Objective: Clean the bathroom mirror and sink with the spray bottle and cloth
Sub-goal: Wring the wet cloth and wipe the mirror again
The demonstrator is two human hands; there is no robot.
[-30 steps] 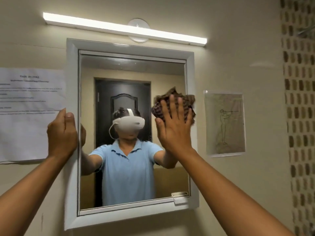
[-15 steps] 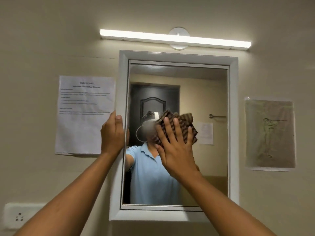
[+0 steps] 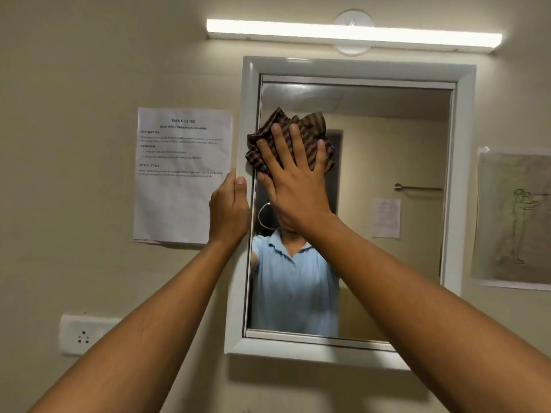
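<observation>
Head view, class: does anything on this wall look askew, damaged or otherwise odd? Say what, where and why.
The printed sheet left of the mirror curls away from the wall at its lower edge. The drawing on the right looks wrinkled, its bottom edge slanting. Otherwise nothing stands out.

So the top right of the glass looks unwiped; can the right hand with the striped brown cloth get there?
Probably yes: right hand, brown striped cloth, nothing blocks that corner of the white-framed mirror.

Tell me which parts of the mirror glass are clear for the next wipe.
Free glass: the right half of the mirror, from the cloth across to the right frame, and the lower strip above the bottom frame. Crowded: the upper left, where the right hand presses the cloth and the left hand grips the frame edge.
</observation>
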